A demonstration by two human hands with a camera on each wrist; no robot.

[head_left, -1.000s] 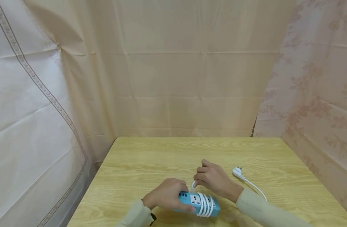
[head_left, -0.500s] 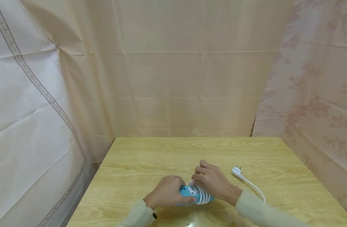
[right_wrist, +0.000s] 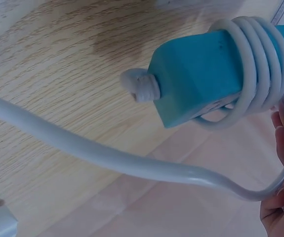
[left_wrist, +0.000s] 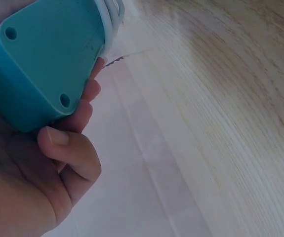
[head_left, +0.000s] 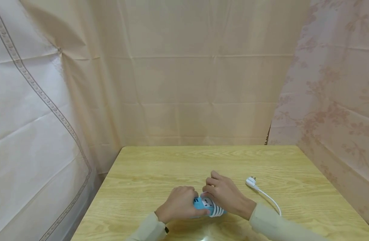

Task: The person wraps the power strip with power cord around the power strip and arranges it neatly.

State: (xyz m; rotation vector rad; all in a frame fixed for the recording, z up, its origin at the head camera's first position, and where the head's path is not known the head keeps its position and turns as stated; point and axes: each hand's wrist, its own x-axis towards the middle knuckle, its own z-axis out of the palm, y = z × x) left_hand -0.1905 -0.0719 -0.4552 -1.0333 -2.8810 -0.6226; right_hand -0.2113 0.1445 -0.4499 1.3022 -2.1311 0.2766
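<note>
A blue power strip [head_left: 198,204] is gripped at its left end by my left hand [head_left: 179,205]. In the left wrist view, fingers and thumb curl round the blue casing [left_wrist: 53,59]. White cord coils [right_wrist: 260,64] wrap several times round the strip's other half in the right wrist view. My right hand [head_left: 228,195] pinches the white cord [right_wrist: 117,160] close beside the strip's far side; the fingertips are partly hidden in the head view. The cord's white plug [head_left: 251,181] lies on the table to the right of my right hand.
The strip and hands are over the front middle of a wood-grain table [head_left: 154,164]. A beige curtain [head_left: 196,83] hangs behind its far edge, with a white curtain [head_left: 27,134] at the left and a floral one [head_left: 335,100] at the right.
The strip has shifted slightly away from me, its coiled end now partly behind my right hand. My right hand has drawn the cord closer to the strip. The plug stays on the table.
</note>
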